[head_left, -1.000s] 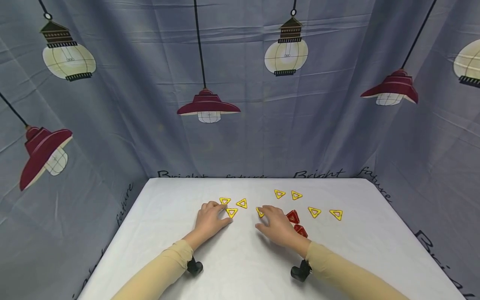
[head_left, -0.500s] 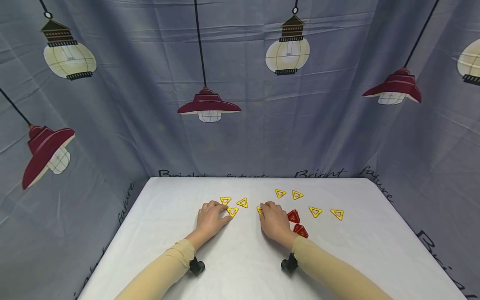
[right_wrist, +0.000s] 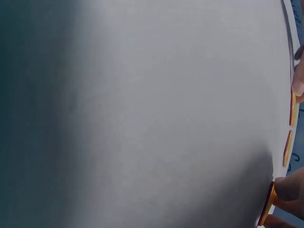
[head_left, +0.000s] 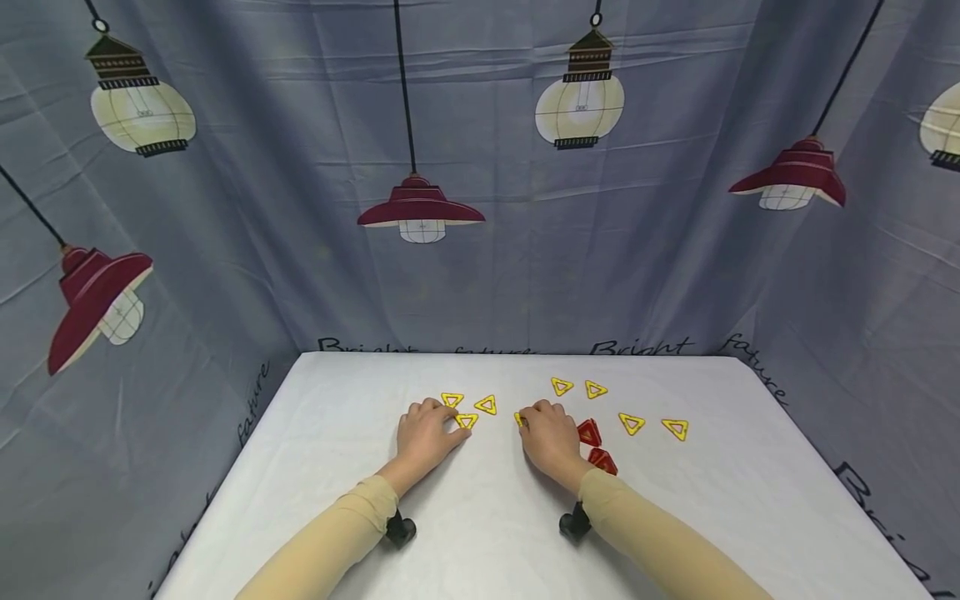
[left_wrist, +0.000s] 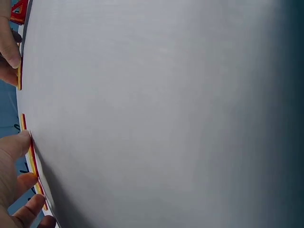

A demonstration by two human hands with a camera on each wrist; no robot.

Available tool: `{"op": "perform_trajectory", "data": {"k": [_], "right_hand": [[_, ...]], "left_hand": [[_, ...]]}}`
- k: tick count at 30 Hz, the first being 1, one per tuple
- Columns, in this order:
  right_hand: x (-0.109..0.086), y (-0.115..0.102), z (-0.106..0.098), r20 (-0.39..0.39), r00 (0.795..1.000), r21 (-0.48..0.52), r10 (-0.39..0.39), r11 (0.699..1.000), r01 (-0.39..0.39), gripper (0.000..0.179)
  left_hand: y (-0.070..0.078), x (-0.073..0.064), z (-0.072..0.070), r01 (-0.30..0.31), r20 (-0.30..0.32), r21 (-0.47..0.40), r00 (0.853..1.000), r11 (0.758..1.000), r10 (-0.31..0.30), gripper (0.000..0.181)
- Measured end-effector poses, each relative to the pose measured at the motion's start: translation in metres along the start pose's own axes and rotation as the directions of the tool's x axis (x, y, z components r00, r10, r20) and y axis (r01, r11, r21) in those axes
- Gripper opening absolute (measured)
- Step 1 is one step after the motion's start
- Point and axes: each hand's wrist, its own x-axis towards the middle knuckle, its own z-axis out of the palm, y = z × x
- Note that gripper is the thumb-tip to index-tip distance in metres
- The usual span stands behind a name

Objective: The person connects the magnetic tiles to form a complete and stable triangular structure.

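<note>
My right hand (head_left: 551,437) pinches a yellow triangular frame (head_left: 517,418) on the white table, its fingers hiding most of it. In the right wrist view, thumb and fingers lie against that piece (right_wrist: 267,204), seen edge-on. My left hand (head_left: 424,437) rests beside another yellow triangular frame (head_left: 467,422), thumb near its lower corner and fingertips at its left side. The left wrist view shows the thumb and a finger at the edge of this yellow-and-red piece (left_wrist: 32,159). Close by lie two more yellow triangles, one behind (head_left: 452,400) and one to the right (head_left: 486,405).
Two red triangular pieces (head_left: 589,432) lie just right of my right hand. Farther right and back are several yellow triangles (head_left: 632,424). Lamp-printed blue-grey cloth (head_left: 480,283) surrounds the back and sides of the white table (head_left: 750,508).
My right hand has brought its thumb in and closed its fingers on the yellow triangle, the wrist swinging left. My left hand stays almost where it was, at its triangle.
</note>
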Motion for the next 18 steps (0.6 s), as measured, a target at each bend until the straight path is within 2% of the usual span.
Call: {"op": "perform_trajectory", "data": {"k": [6,10,14,18], "right_hand": [[0.001,0.001,0.0,-0.004,1.0,0.004,-0.007,1.0,0.007,0.028],[0.0,0.002,0.0,-0.003,1.0,0.005,-0.012,1.0,0.012,0.028],[0.0,0.003,0.001,-0.002,1.0,0.002,-0.009,1.0,0.009,0.028],[0.0,0.003,0.0,-0.001,1.0,-0.004,-0.005,1.0,0.005,0.029]], "left_hand": [[0.003,0.001,-0.001,-0.001,0.009,0.024,1.0,1.0,0.001,0.043],[0.0,-0.004,-0.003,-0.026,0.033,0.006,0.999,1.0,0.026,0.04],[-0.004,-0.014,-0.008,-0.077,0.087,-0.05,0.993,0.996,0.081,0.039],[-0.011,-0.025,-0.013,-0.15,0.146,-0.103,0.976,0.983,0.165,0.04]]}}
